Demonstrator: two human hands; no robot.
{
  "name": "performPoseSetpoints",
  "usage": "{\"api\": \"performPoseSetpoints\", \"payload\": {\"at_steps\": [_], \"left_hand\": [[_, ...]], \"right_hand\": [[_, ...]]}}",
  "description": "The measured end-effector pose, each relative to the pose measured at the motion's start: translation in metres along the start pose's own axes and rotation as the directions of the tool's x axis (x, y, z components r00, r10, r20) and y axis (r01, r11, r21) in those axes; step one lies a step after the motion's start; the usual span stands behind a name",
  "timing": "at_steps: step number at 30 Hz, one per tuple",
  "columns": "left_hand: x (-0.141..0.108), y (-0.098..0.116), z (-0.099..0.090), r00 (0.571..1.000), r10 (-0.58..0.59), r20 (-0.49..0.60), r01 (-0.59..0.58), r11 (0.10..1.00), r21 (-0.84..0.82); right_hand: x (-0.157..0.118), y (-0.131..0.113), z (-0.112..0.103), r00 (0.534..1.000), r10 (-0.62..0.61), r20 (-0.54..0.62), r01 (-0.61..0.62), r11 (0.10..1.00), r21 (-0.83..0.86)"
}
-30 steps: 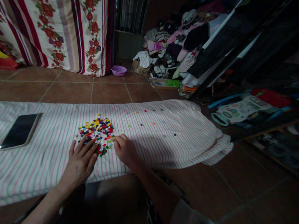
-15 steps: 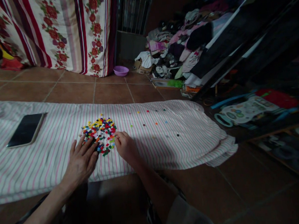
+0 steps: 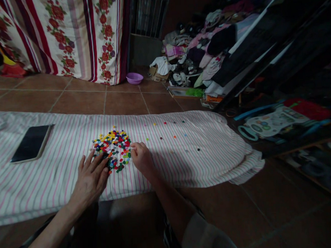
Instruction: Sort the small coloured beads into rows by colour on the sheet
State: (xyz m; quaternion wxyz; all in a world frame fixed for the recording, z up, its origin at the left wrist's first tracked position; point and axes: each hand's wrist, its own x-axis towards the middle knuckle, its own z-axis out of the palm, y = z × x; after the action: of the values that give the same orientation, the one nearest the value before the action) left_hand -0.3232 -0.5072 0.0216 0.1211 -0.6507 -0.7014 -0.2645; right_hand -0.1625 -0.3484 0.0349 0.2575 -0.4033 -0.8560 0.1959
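Forming a roundish heap, colorful pieces (image 3: 116,143), long axis unclear, left hand (image 3: 90,177) touching

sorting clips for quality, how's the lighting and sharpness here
Head view: dim overall, brighter around the small colored pieces, with a soft shadow on the striped cloth beside the right hand; head view: far right sinks into near-black; head view: fine detail is soft, so any piece in that hand's fingertips can't be made out.
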Motion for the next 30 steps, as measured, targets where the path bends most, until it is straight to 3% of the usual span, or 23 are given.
{"api": "performPoseSetpoints", "payload": {"at_steps": [10, 30], "left_hand": [[-0.001, 0.001, 0.002, 1.000, 0.025, -0.012, -0.025, 0.999, 0.029], [0.000, 0.001, 0.004, 1.000, 0.017, 0.002, -0.017, 1.000, 0.013]], "right_hand": [[0.006, -0.002, 0.007, 1.000, -0.026, 0.018, 0.025, 0.998, 0.054], [0.009, -0.026, 0.014, 0.997, 0.023, 0.080, -0.018, 0.998, -0.065]]}}
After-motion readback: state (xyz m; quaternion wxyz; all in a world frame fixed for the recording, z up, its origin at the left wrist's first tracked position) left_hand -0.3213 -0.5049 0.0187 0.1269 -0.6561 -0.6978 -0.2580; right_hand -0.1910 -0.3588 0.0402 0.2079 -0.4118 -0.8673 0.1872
